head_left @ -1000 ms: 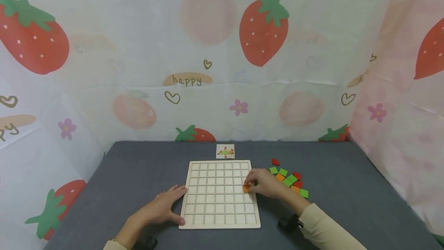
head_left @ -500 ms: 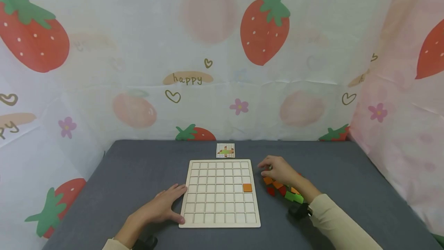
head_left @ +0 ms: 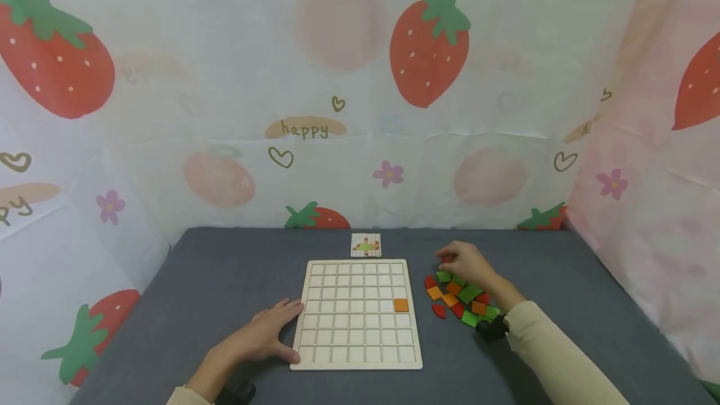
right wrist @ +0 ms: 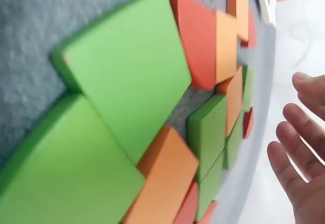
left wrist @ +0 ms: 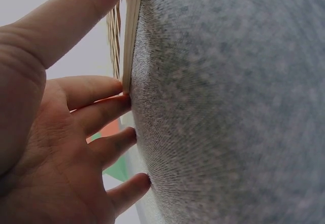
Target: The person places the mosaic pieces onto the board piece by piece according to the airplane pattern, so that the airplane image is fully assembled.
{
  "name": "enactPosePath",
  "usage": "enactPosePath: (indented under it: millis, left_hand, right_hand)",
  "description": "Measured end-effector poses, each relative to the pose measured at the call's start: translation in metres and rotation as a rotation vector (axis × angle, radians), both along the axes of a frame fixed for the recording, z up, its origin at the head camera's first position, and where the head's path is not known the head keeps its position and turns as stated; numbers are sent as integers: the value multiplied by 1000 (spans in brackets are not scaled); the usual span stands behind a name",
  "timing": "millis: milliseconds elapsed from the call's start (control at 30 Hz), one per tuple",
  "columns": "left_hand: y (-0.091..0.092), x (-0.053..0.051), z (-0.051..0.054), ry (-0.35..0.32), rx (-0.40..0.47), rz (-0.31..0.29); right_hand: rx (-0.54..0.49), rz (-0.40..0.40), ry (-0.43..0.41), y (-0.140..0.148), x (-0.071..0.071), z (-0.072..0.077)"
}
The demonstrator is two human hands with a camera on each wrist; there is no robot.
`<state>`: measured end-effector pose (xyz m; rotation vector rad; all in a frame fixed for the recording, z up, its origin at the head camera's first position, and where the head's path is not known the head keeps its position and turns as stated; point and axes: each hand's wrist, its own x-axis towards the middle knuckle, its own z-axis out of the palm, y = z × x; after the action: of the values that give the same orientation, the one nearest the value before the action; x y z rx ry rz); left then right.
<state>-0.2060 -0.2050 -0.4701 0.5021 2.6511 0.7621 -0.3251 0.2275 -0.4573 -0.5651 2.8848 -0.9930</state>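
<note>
My left hand (head_left: pixel 255 333) rests with spread fingers against the left edge of a pale wooden grid board (head_left: pixel 355 366). Its thumb lies at the near left corner, and the left wrist view shows the fingertips against the board's side and the cloth. One orange square tile (head_left: pixel 401 305) sits in a cell of the right-hand column. Right of the board, my right hand (head_left: pixel 471 262) hovers at the far end of a pile of tiles, its fingertips close to a red tile (head_left: pixel 447 259). In the right wrist view, its fingers (right wrist: pixel 289 137) are relaxed, with nothing visible between them.
Green tiles (head_left: pixel 469 317), orange tiles (head_left: pixel 450 299) and red tiles (head_left: pixel 439 311) lie loosely between the board and my right forearm. A small picture card (head_left: pixel 365 245) lies behind the board on the grey tablecloth (head_left: pixel 242 261). A strawberry-printed curtain (head_left: pixel 337 80) hangs behind.
My right hand has left the orange tile lying in the board and moved right and away, over the tile pile to the far red tile. My left hand has stayed put.
</note>
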Motion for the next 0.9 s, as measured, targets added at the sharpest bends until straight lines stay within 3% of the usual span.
enactPosePath:
  millis: [367, 900]
  left_hand:
    - [0, 1, 1, -8, -9, 11]
    - [-1, 2, 0, -4, -2, 8]
  right_hand:
    - [0, -55, -40, 13, -13, -5]
    - [47, -46, -84, 10, -21, -11]
